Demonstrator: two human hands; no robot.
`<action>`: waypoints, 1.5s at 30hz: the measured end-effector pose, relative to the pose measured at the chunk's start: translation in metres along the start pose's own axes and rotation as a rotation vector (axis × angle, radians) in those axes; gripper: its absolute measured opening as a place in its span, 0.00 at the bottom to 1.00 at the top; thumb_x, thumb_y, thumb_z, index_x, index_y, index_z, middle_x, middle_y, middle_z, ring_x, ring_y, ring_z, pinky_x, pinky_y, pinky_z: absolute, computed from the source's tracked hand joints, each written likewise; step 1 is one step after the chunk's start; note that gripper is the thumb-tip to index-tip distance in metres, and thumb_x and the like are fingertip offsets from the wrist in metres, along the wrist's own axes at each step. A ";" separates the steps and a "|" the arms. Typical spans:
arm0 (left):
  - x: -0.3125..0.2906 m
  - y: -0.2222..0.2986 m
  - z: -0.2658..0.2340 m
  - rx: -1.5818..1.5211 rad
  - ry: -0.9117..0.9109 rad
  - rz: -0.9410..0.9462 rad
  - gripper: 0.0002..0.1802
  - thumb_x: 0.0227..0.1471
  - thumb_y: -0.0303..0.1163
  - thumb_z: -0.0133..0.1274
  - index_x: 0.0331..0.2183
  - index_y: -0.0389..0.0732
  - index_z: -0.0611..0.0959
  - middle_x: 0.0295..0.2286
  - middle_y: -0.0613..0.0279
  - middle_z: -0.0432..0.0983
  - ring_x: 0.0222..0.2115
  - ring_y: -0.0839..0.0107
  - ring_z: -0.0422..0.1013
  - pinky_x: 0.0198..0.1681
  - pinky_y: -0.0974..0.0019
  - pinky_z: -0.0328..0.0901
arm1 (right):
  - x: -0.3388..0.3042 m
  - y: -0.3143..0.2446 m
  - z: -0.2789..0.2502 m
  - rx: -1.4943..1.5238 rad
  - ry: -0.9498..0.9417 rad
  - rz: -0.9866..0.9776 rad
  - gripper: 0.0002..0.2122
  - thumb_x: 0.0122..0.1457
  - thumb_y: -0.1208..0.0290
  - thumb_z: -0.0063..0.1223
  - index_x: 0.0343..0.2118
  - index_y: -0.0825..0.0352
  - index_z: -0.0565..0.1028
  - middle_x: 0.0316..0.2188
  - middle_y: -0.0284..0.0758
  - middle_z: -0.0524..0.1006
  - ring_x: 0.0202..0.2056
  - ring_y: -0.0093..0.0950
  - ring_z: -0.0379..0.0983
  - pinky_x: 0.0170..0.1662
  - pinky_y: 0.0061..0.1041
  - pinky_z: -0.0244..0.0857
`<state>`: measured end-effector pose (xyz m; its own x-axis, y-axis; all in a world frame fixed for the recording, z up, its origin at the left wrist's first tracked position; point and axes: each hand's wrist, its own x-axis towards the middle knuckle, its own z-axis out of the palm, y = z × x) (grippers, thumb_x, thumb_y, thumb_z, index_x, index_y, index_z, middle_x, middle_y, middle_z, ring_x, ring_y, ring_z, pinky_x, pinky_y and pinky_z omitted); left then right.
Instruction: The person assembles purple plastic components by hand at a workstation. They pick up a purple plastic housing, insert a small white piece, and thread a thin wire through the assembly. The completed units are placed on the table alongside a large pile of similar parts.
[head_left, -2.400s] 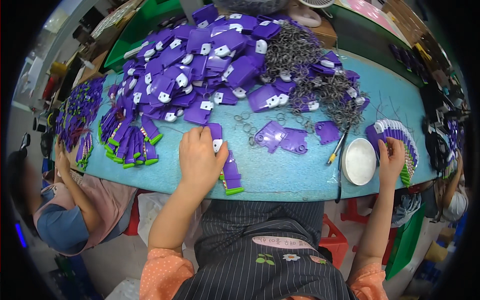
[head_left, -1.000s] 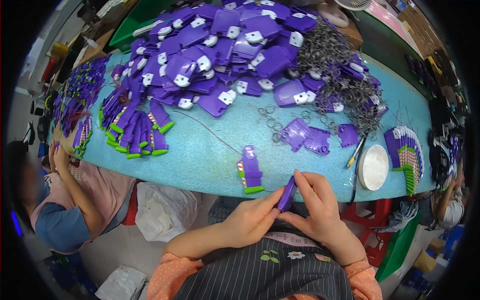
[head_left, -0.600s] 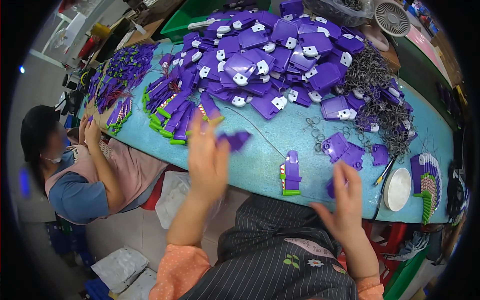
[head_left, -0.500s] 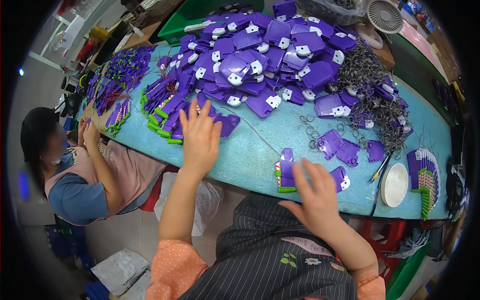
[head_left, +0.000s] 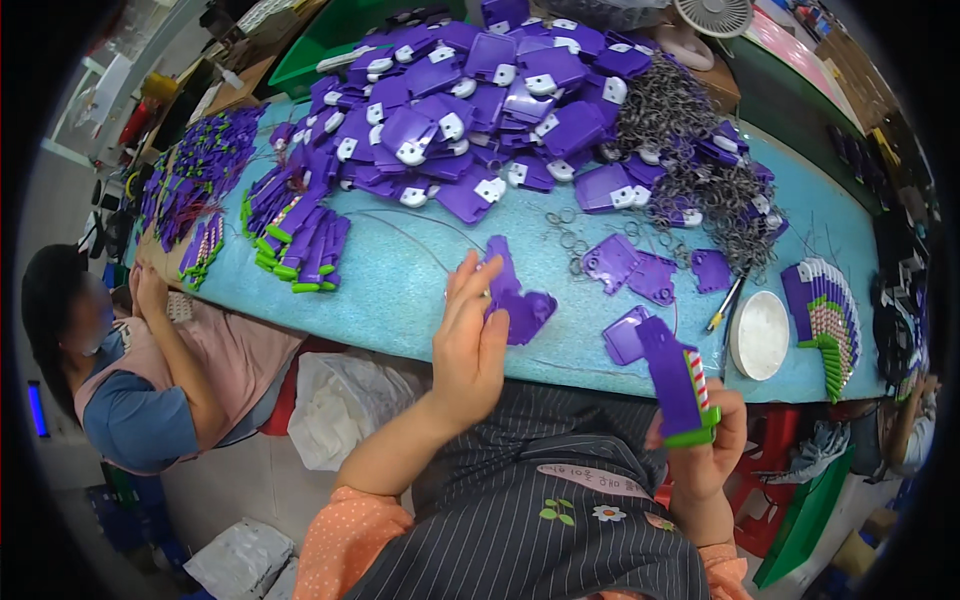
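Observation:
My right hand (head_left: 705, 465) grips a purple plastic piece (head_left: 672, 385) with a bright green end and a red-and-white striped edge, raised at the table's near edge. Beside it on the tabletop lies a flat purple plate (head_left: 626, 335). Farther left, my left hand (head_left: 468, 345) is at an irregular purple plastic part (head_left: 522, 308), its fingers curled against the part's left side. The exact grip there is partly hidden. Thin wires trail over the table behind that hand.
A large heap of purple-and-white cases (head_left: 470, 105) covers the back of the blue table (head_left: 400, 270), beside a tangle of metal rings (head_left: 670, 120). Green-ended purple pieces (head_left: 300, 245) lie left. A white bowl (head_left: 759, 336) and fanned pieces (head_left: 825, 320) are right. A co-worker (head_left: 150, 360) sits left.
My left hand has moved right from the green-ended stack, bringing the irregular purple part along. My right hand has picked up the green-ended piece from the table. The view has shifted slightly.

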<state>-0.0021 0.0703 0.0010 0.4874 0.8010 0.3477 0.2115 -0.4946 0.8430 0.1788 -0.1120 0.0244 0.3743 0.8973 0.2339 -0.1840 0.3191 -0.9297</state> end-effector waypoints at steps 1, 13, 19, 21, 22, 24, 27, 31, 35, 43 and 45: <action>-0.006 0.015 0.004 -0.171 -0.012 -0.105 0.15 0.60 0.33 0.38 0.38 0.30 0.72 0.43 0.46 0.71 0.46 0.54 0.68 0.50 0.56 0.59 | 0.002 -0.005 0.010 0.073 -0.024 0.040 0.13 0.54 0.78 0.49 0.40 0.72 0.62 0.37 0.45 0.68 0.29 0.33 0.75 0.33 0.28 0.72; -0.028 0.032 0.035 -1.185 -0.244 -0.731 0.19 0.62 0.38 0.35 0.50 0.37 0.61 0.45 0.47 0.68 0.39 0.62 0.73 0.41 0.62 0.71 | -0.006 0.031 0.007 0.148 -0.131 0.471 0.16 0.59 0.79 0.43 0.50 0.72 0.62 0.46 0.42 0.70 0.47 0.32 0.68 0.49 0.31 0.63; -0.047 0.036 0.029 -0.967 -0.522 -0.827 0.16 0.58 0.29 0.45 0.47 0.33 0.70 0.38 0.57 0.75 0.35 0.73 0.74 0.38 0.72 0.69 | 0.069 0.019 0.004 -0.076 0.184 0.484 0.17 0.62 0.73 0.42 0.53 0.74 0.65 0.47 0.44 0.71 0.41 0.29 0.73 0.44 0.25 0.67; -0.054 0.034 0.036 -0.870 -0.690 -0.815 0.15 0.58 0.28 0.44 0.47 0.33 0.70 0.36 0.60 0.75 0.35 0.75 0.74 0.37 0.74 0.67 | 0.086 0.023 0.015 -0.077 0.151 0.447 0.16 0.61 0.72 0.44 0.50 0.74 0.68 0.44 0.42 0.73 0.35 0.26 0.73 0.39 0.21 0.67; -0.055 0.032 0.037 -0.865 -0.669 -0.801 0.16 0.59 0.27 0.42 0.48 0.33 0.68 0.38 0.57 0.74 0.37 0.73 0.73 0.39 0.72 0.67 | 0.090 0.025 0.019 -0.077 0.131 0.429 0.15 0.61 0.72 0.45 0.48 0.75 0.70 0.42 0.40 0.75 0.32 0.24 0.74 0.36 0.19 0.67; -0.056 0.027 0.037 -0.858 -0.615 -0.778 0.17 0.60 0.26 0.38 0.50 0.33 0.65 0.43 0.53 0.72 0.41 0.67 0.72 0.44 0.67 0.67 | 0.089 0.006 0.026 -0.411 0.045 0.327 0.12 0.56 0.76 0.50 0.42 0.75 0.74 0.29 0.36 0.77 0.25 0.19 0.70 0.28 0.15 0.62; -0.048 0.026 0.028 -1.030 -0.396 -0.748 0.18 0.60 0.27 0.37 0.51 0.34 0.63 0.44 0.51 0.71 0.42 0.66 0.72 0.46 0.66 0.66 | 0.062 -0.006 0.023 -0.800 -0.035 0.024 0.08 0.49 0.81 0.56 0.34 0.74 0.76 0.20 0.35 0.73 0.21 0.19 0.69 0.22 0.17 0.61; -0.039 0.044 0.026 -1.100 -0.348 -0.663 0.17 0.60 0.27 0.40 0.50 0.33 0.65 0.44 0.54 0.70 0.42 0.70 0.71 0.48 0.65 0.66 | 0.043 -0.003 0.033 -0.921 -0.006 -0.244 0.09 0.45 0.86 0.56 0.31 0.71 0.75 0.22 0.36 0.73 0.19 0.25 0.69 0.20 0.19 0.60; -0.045 0.049 0.032 -1.040 -0.372 -0.581 0.17 0.59 0.26 0.40 0.50 0.31 0.67 0.43 0.57 0.71 0.41 0.73 0.71 0.46 0.69 0.66 | 0.040 0.006 0.028 -1.015 0.002 -0.324 0.10 0.45 0.85 0.57 0.32 0.71 0.75 0.21 0.37 0.73 0.19 0.28 0.71 0.20 0.22 0.63; -0.047 0.046 0.033 -0.362 -0.380 -0.189 0.17 0.53 0.23 0.49 0.46 0.29 0.72 0.31 0.52 0.77 0.28 0.69 0.76 0.31 0.69 0.70 | 0.035 0.004 0.021 -1.043 -0.019 -0.277 0.11 0.45 0.84 0.57 0.34 0.72 0.75 0.21 0.37 0.73 0.18 0.26 0.69 0.19 0.22 0.61; -0.045 0.044 0.037 -0.219 -0.316 0.032 0.18 0.50 0.22 0.50 0.45 0.29 0.72 0.29 0.50 0.77 0.24 0.63 0.76 0.28 0.66 0.70 | 0.035 0.002 0.021 -0.970 -0.005 -0.180 0.10 0.47 0.82 0.56 0.35 0.72 0.74 0.22 0.37 0.72 0.18 0.25 0.67 0.20 0.22 0.61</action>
<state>0.0168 -0.0006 0.0074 0.7351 0.6260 0.2603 0.0224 -0.4062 0.9135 0.1722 -0.0731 0.0369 0.3192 0.8621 0.3936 0.7011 0.0646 -0.7101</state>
